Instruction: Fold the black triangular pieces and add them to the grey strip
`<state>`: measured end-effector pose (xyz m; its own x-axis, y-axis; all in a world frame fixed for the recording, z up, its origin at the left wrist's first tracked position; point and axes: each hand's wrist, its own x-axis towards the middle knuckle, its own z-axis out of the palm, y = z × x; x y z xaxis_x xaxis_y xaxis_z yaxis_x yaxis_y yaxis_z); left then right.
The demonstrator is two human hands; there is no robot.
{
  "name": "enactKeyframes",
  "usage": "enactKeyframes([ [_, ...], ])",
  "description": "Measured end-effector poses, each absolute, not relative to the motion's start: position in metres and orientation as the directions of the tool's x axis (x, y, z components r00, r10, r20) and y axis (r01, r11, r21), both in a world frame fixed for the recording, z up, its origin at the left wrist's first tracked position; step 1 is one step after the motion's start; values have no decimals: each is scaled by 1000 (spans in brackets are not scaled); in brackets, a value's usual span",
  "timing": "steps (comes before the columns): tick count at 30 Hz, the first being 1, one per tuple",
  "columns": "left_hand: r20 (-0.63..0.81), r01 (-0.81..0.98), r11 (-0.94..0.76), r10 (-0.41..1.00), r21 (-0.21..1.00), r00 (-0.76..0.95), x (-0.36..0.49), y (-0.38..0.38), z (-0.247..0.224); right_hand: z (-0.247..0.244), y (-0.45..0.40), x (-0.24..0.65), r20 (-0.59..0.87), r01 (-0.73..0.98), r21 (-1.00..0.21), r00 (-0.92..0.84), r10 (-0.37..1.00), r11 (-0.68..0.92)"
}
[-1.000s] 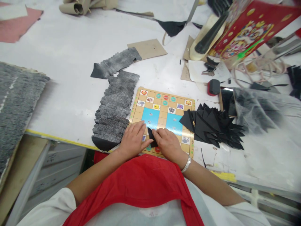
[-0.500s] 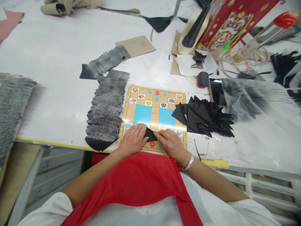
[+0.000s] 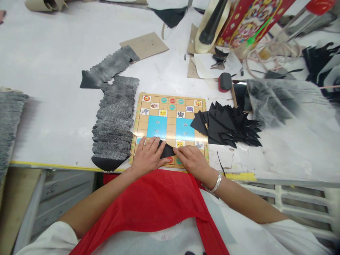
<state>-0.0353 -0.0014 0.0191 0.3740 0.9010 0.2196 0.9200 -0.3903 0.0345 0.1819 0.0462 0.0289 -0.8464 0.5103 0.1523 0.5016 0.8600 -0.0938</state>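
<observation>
A black piece (image 3: 167, 151) lies over the near part of a printed board (image 3: 171, 123), between the two hands. Its left end is partly covered by the left hand (image 3: 147, 156), which is palm down, with fingers extended and slightly apart. The right hand (image 3: 193, 161) is at the piece's right end, its fingers close together and touching that end; whether they are clamped on it cannot be told. A silvery bracelet (image 3: 218, 182) is worn on the right wrist.

The board bears small animal pictures and two blue areas, and lies flat on a white desk (image 3: 53, 67) near its front edge. To its right, a heap of pointed black pieces (image 3: 228, 124) overlaps the board's edge. To its left, just beside it, is a row of overlapping speckled grey pieces (image 3: 114, 120), with a dark rounded end nearest the person. Beyond that row lies a shorter grey row (image 3: 110, 67), its far end at a tan card (image 3: 147, 46).

Past the black heap, a crumpled translucent sheet (image 3: 273, 102) rests on the desk. A small black-and-red object (image 3: 225, 82) sits nearby. Further back stands a red printed box (image 3: 245, 23).
</observation>
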Motion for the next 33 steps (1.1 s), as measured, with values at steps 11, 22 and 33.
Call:
enactKeyframes([
  [11, 97, 871, -489, 871, 58, 482, -29, 0, 13, 32, 40, 187, 120, 538, -83, -830, 544, 839],
  [22, 102, 873, -473, 881, 121, 463, -21, -5, 13, 32, 36, 195, 108, 564, -177, -804, 585, 807],
  [33, 70, 872, -460, 888, 164, 455, -21, -8, 14, 23, 27, 199, 121, 650, -239, -717, 687, 721],
])
